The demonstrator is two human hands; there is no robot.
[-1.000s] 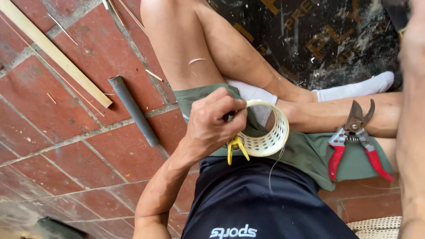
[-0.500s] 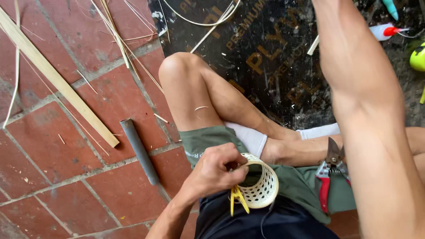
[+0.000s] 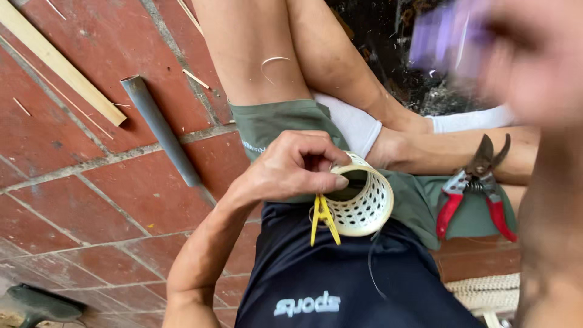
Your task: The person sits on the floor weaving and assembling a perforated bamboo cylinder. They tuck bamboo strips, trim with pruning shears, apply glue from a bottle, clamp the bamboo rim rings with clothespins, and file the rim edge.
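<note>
While the person sits cross-legged on the red brick floor [image 3: 91,182], the left hand [image 3: 291,167] grips the rim of a small pale woven ring basket [image 3: 364,200], fingers curled over its top edge, thumb pressed on the outside. Basket sits in the lap, against the dark shirt and green shorts, its wall full of small holes. A yellow clothespin [image 3: 322,218] is clipped on the basket's rim just under the hand. Right hand [image 3: 534,54] is raised close to the camera, heavily blurred, with something purple [image 3: 446,36] at it; grip cannot be told. Red-handled pruning shears [image 3: 477,188] lie on the right thigh, near the basket. A grey tube [image 3: 159,129] and a flat wooden strip [image 3: 57,64] lie on the bricks, well apart from the hands.
</note>
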